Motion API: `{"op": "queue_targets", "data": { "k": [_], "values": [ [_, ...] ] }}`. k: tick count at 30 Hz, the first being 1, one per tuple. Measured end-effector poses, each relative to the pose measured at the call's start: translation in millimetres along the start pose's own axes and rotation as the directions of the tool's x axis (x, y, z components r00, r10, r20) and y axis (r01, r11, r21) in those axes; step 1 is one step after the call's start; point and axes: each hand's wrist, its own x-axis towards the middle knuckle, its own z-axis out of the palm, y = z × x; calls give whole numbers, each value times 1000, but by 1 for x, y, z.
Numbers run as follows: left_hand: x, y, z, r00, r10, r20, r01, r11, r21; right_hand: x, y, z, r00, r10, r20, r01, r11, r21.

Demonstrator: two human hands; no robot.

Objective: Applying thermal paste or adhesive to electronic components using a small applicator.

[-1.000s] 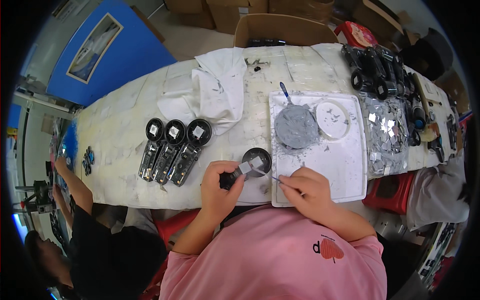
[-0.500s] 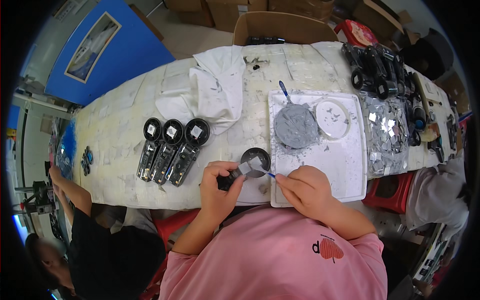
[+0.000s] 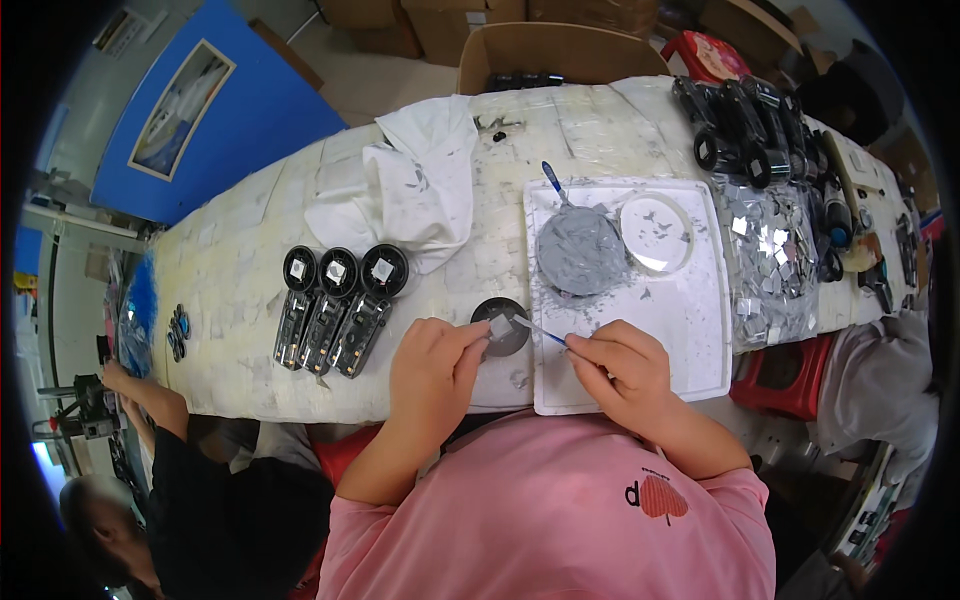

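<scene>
My left hand (image 3: 430, 375) is closed, its thumb and forefinger pinching the edge of a small grey square plate (image 3: 501, 326). The plate overlaps a round black part (image 3: 512, 345) on the table; whether it touches that part I cannot tell. From the other side my right hand (image 3: 625, 370) grips a thin spatula (image 3: 541, 330) with a blue handle. Its pale tip reaches the plate's edge. Right of the round part lies a white tray (image 3: 670, 340), holding a container of grey paste (image 3: 583, 250) with a blue-handled tool (image 3: 553, 180) in it, and a white ring-shaped lid (image 3: 656, 234).
Three black round-headed devices (image 3: 338, 310) lie left of my hands. Behind them is a smeared white cloth (image 3: 425, 190). Right of the tray sit a plastic bag of small shiny squares (image 3: 775, 245) and several black devices (image 3: 745, 125). A co-worker's arm (image 3: 155, 400) is at far left.
My left hand has turned over the round part, and the dark block visible in it earlier no longer shows. The spatula has drawn slightly right, with its tip still by the plate.
</scene>
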Motion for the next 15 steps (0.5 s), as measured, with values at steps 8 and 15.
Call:
{"op": "queue_targets", "data": {
  "k": [8, 15],
  "values": [
    [0, -4, -11, 998, -40, 43, 39, 999, 12, -2, -1, 14, 999, -5, 41, 2, 997, 72],
    [-7, -11, -6, 987, -159, 33, 162, 975, -151, 5, 1, 29, 962, -234, 143, 247, 966, -75]
  ]
}}
